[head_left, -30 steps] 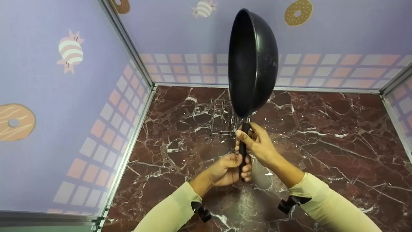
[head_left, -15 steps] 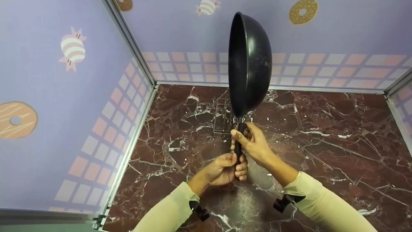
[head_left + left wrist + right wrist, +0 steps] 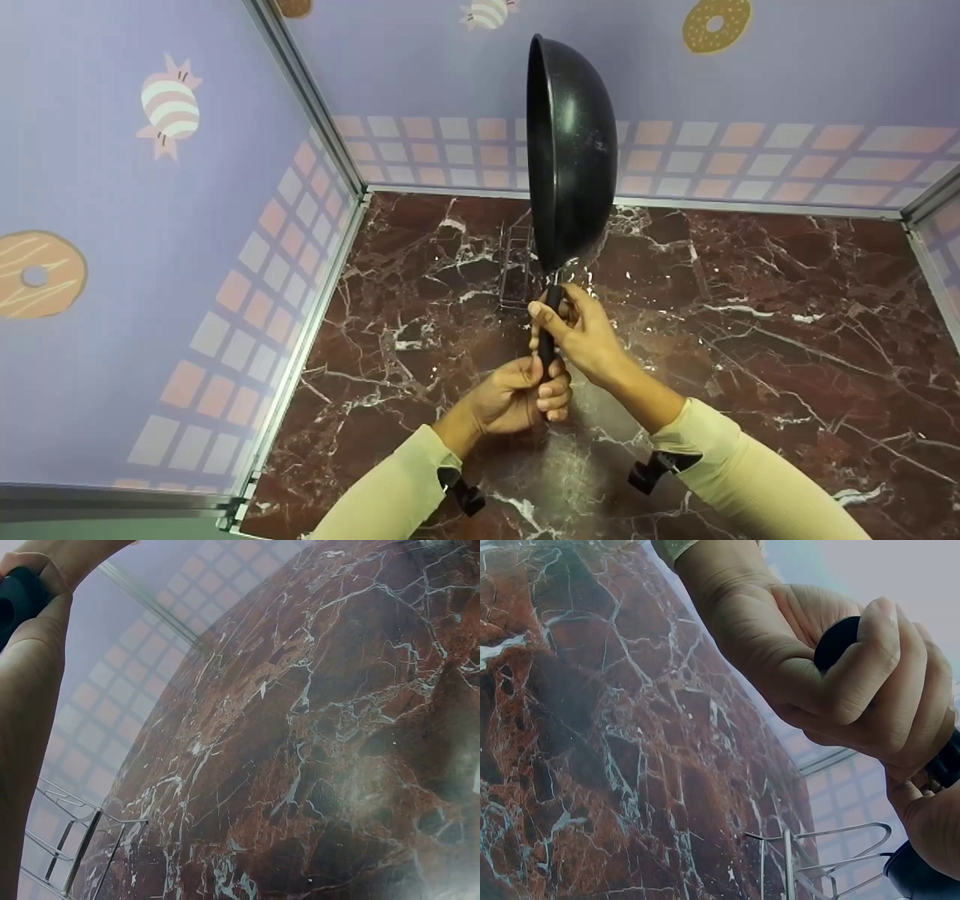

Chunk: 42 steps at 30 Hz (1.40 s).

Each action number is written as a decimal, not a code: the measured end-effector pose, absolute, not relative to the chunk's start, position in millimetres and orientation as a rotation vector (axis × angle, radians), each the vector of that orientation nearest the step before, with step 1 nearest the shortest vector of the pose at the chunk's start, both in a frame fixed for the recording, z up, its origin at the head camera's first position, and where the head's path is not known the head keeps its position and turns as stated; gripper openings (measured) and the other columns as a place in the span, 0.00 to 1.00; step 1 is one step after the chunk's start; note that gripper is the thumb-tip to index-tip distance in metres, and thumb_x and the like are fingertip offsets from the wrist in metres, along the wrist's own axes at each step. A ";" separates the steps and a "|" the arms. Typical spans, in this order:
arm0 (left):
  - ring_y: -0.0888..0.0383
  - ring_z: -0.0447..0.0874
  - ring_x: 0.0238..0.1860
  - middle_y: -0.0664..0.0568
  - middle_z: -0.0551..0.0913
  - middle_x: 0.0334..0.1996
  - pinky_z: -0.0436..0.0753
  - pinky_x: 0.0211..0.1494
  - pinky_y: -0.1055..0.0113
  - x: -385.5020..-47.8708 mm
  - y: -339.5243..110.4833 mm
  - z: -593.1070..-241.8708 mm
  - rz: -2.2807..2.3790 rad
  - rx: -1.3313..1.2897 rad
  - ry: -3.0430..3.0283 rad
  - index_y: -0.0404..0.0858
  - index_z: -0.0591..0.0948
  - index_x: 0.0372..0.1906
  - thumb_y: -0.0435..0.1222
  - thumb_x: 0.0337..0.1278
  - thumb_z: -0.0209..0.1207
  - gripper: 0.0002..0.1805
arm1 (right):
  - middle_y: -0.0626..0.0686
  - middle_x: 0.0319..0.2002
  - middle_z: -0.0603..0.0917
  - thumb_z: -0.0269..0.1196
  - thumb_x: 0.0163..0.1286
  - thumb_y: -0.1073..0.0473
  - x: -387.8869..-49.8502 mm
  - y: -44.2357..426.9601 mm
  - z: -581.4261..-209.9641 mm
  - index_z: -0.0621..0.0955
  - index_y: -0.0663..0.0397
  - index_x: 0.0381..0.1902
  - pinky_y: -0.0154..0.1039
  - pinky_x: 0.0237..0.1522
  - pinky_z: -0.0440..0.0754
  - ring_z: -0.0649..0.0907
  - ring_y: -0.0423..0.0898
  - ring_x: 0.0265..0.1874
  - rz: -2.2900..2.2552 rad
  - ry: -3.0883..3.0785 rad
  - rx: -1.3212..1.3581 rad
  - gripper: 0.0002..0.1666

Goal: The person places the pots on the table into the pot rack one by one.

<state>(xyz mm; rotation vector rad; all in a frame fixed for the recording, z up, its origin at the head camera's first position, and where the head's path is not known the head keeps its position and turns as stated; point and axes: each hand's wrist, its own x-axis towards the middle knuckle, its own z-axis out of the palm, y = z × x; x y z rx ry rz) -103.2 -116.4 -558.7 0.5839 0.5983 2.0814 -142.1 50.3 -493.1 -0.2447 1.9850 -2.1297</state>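
Note:
A black wok (image 3: 576, 150) is held up on edge above the marble-patterned surface, its bowl upward and its hollow side facing left. My left hand (image 3: 510, 397) grips the lower end of its black handle (image 3: 550, 337). Higher up, my right hand (image 3: 592, 337) holds the same handle near the bowl, thumb laid along the front. In the right wrist view, the left hand's fingers (image 3: 900, 682) curl round the handle, whose butt end (image 3: 836, 641) pokes out. Only part of the left hand (image 3: 45, 630) shows in the left wrist view.
A wire rack (image 3: 516, 262) stands on the dark red surface (image 3: 787, 360) behind the hands, partly hidden by the wok. White flecks lie around it. Patterned purple panels (image 3: 420, 67) wall in the back and sides. Each wrist carries a black mount (image 3: 461, 491).
The wok has shifted left and slightly down, with both hands moving along. It has turned, so less of its inside shows. Both grips stay the same.

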 end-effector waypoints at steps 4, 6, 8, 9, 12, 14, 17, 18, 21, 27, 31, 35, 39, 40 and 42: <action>0.66 0.69 0.34 0.63 0.75 0.34 0.76 0.47 0.72 -103.9 -118.8 -559.9 2.085 0.586 0.580 0.47 0.72 0.50 0.46 0.84 0.51 0.07 | 0.52 0.30 0.87 0.66 0.83 0.63 -141.6 46.6 -492.3 0.78 0.63 0.52 0.39 0.30 0.92 0.89 0.46 0.25 -2.143 1.984 -0.232 0.10; 0.66 0.70 0.34 0.63 0.76 0.34 0.77 0.47 0.72 -104.4 -120.6 -560.8 2.087 0.591 0.572 0.46 0.72 0.50 0.45 0.84 0.50 0.07 | 0.52 0.31 0.88 0.66 0.83 0.63 -141.5 44.3 -492.3 0.78 0.63 0.53 0.40 0.31 0.92 0.89 0.46 0.25 -2.149 1.986 -0.229 0.10; 0.66 0.70 0.34 0.63 0.76 0.34 0.76 0.47 0.72 -105.0 -123.1 -561.9 2.088 0.599 0.564 0.46 0.72 0.50 0.46 0.86 0.49 0.08 | 0.53 0.31 0.87 0.66 0.82 0.63 -141.6 41.8 -494.0 0.77 0.63 0.53 0.40 0.32 0.93 0.89 0.46 0.25 -2.154 1.989 -0.231 0.11; 0.67 0.70 0.34 0.64 0.76 0.34 0.76 0.47 0.73 -105.3 -124.4 -562.6 2.088 0.602 0.561 0.47 0.72 0.50 0.47 0.87 0.48 0.09 | 0.53 0.31 0.87 0.66 0.82 0.63 -141.7 40.4 -495.2 0.77 0.64 0.53 0.40 0.32 0.93 0.89 0.45 0.25 -2.156 1.993 -0.233 0.11; 0.67 0.70 0.34 0.64 0.76 0.34 0.75 0.46 0.73 -105.9 -128.5 -564.7 2.086 0.611 0.550 0.47 0.71 0.50 0.48 0.88 0.45 0.11 | 0.53 0.31 0.87 0.66 0.82 0.63 -142.1 35.6 -498.8 0.77 0.64 0.52 0.39 0.31 0.92 0.89 0.45 0.25 -2.164 1.993 -0.244 0.10; 0.67 0.69 0.33 0.64 0.76 0.34 0.75 0.46 0.73 -106.5 -131.0 -565.7 2.084 0.614 0.543 0.47 0.71 0.50 0.49 0.88 0.44 0.11 | 0.53 0.31 0.87 0.66 0.83 0.63 -142.1 32.8 -500.6 0.77 0.63 0.51 0.39 0.30 0.92 0.89 0.46 0.25 -2.169 1.998 -0.249 0.10; 0.67 0.67 0.32 0.65 0.76 0.34 0.74 0.45 0.73 -107.3 -135.0 -567.1 2.082 0.620 0.534 0.47 0.72 0.50 0.49 0.88 0.44 0.12 | 0.54 0.31 0.87 0.66 0.83 0.61 -141.9 28.7 -502.3 0.77 0.61 0.50 0.39 0.29 0.92 0.89 0.46 0.25 -2.163 2.019 -0.258 0.10; 0.66 0.67 0.32 0.65 0.76 0.34 0.74 0.44 0.74 -107.6 -136.2 -567.5 2.081 0.620 0.532 0.48 0.72 0.50 0.49 0.88 0.45 0.12 | 0.54 0.31 0.88 0.67 0.83 0.61 -141.7 27.5 -502.7 0.77 0.61 0.50 0.39 0.29 0.91 0.89 0.46 0.25 -2.158 2.032 -0.260 0.10; 0.66 0.66 0.31 0.65 0.76 0.34 0.75 0.44 0.74 -108.6 -139.5 -568.5 2.080 0.619 0.531 0.48 0.72 0.50 0.49 0.88 0.45 0.11 | 0.54 0.30 0.88 0.67 0.83 0.60 -142.0 24.4 -503.7 0.78 0.59 0.50 0.38 0.29 0.90 0.88 0.46 0.25 -2.144 2.069 -0.262 0.09; 0.66 0.64 0.30 0.64 0.76 0.33 0.75 0.43 0.74 -109.3 -142.3 -570.4 2.091 0.607 0.533 0.47 0.73 0.49 0.49 0.87 0.47 0.11 | 0.53 0.30 0.88 0.67 0.83 0.60 -142.6 21.5 -504.7 0.77 0.59 0.52 0.36 0.28 0.89 0.89 0.47 0.25 -2.136 2.085 -0.266 0.11; 0.65 0.63 0.29 0.64 0.76 0.32 0.75 0.43 0.74 -109.2 -143.1 -570.9 2.096 0.608 0.527 0.47 0.73 0.48 0.49 0.87 0.47 0.11 | 0.53 0.29 0.88 0.67 0.83 0.60 -142.8 19.7 -505.3 0.77 0.59 0.51 0.36 0.27 0.89 0.88 0.46 0.24 -2.146 2.078 -0.272 0.11; 0.66 0.65 0.30 0.64 0.76 0.32 0.75 0.43 0.74 -109.9 -144.7 -571.5 2.097 0.607 0.518 0.47 0.73 0.49 0.48 0.87 0.46 0.11 | 0.53 0.29 0.88 0.68 0.82 0.61 -143.7 18.0 -506.0 0.77 0.59 0.50 0.37 0.27 0.89 0.88 0.46 0.24 -2.152 2.078 -0.278 0.10; 0.66 0.66 0.30 0.64 0.76 0.32 0.74 0.42 0.74 -110.1 -146.3 -573.2 2.092 0.603 0.524 0.47 0.73 0.48 0.48 0.87 0.47 0.11 | 0.54 0.29 0.88 0.68 0.82 0.60 -143.0 17.3 -507.1 0.76 0.59 0.51 0.37 0.28 0.90 0.88 0.46 0.25 -2.135 2.090 -0.273 0.12; 0.66 0.67 0.30 0.64 0.76 0.32 0.74 0.42 0.74 -110.1 -146.7 -573.7 2.090 0.601 0.525 0.47 0.73 0.48 0.48 0.87 0.47 0.11 | 0.54 0.30 0.88 0.68 0.82 0.59 -142.7 17.3 -507.5 0.76 0.59 0.51 0.37 0.28 0.89 0.88 0.46 0.25 -2.129 2.096 -0.273 0.12; 0.66 0.67 0.30 0.64 0.76 0.32 0.74 0.41 0.74 -109.9 -147.3 -574.8 2.087 0.600 0.529 0.47 0.73 0.48 0.49 0.87 0.47 0.11 | 0.54 0.30 0.88 0.68 0.82 0.59 -141.9 17.3 -508.0 0.76 0.61 0.53 0.36 0.28 0.89 0.88 0.46 0.25 -2.121 2.102 -0.269 0.14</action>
